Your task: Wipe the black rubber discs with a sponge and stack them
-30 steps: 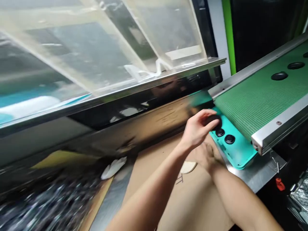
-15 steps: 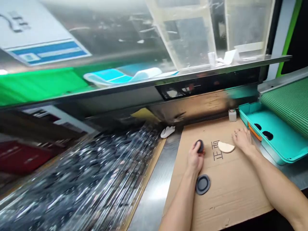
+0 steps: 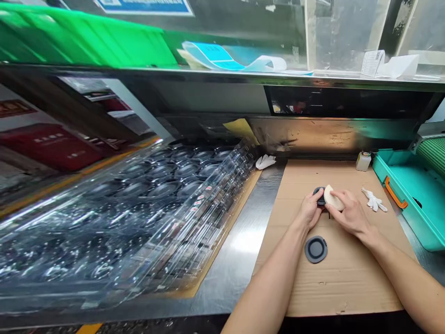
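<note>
My left hand (image 3: 310, 211) is closed around a small dark round part (image 3: 319, 196), thumb on its face. Pinched in my right hand (image 3: 349, 214) is a cream half-round pad (image 3: 333, 199), which is up against the dark part. Whether it is foam or felt I cannot tell. Both hands are over the cardboard sheet (image 3: 358, 273). Nearer to me on the sheet lies a grey round part (image 3: 316, 249) with a dark ring and a small tab. To the right of my right hand rests a crumpled white piece (image 3: 374, 200), perhaps cloth or a glove.
Clear plastic trays (image 3: 167, 185) holding dark round parts fill the left. A small bottle (image 3: 363, 161) stands at the sheet's far right corner. Beside it is a teal bin (image 3: 417, 218) with an orange handle (image 3: 395, 192). A metal shelf (image 3: 222, 76) crosses above.
My right hand has taken up the cream pad from the cardboard and brought it left to the dark part in my left hand. The white crumpled piece now shows. The view has shifted.
</note>
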